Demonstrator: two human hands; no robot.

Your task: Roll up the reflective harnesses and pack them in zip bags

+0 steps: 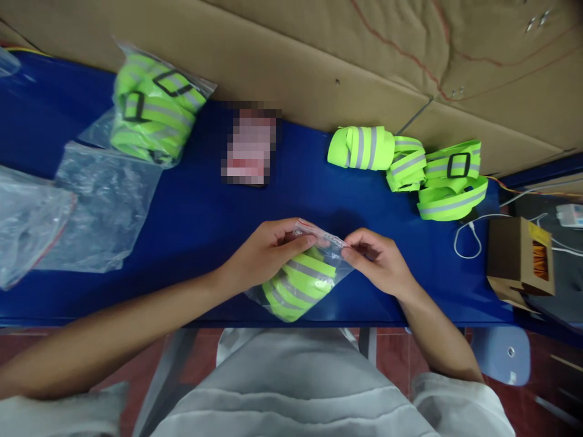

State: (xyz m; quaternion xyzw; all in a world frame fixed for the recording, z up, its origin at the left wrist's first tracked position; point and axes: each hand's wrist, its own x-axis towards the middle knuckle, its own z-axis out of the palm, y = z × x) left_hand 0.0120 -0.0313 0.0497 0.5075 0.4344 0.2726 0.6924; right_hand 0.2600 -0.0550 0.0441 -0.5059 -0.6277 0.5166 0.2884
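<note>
Both hands grip a small clear zip bag (306,284) stuffed with neon-green reflective straps, just above the near edge of the blue table (195,212). My left hand (268,252) pinches the left part of the bag's sealed top edge between thumb and fingers. My right hand (376,261) pinches the right end of that same edge. The bag hangs tilted toward my lap, its lower corner past the table edge.
A filled bag of green straps (152,109) lies at the far left, with empty clear bags (102,203) beside it. Loose green reflective straps (410,167) lie at the far right. A small cardboard box (519,258) and white cables sit at the right. Cardboard sheets line the back.
</note>
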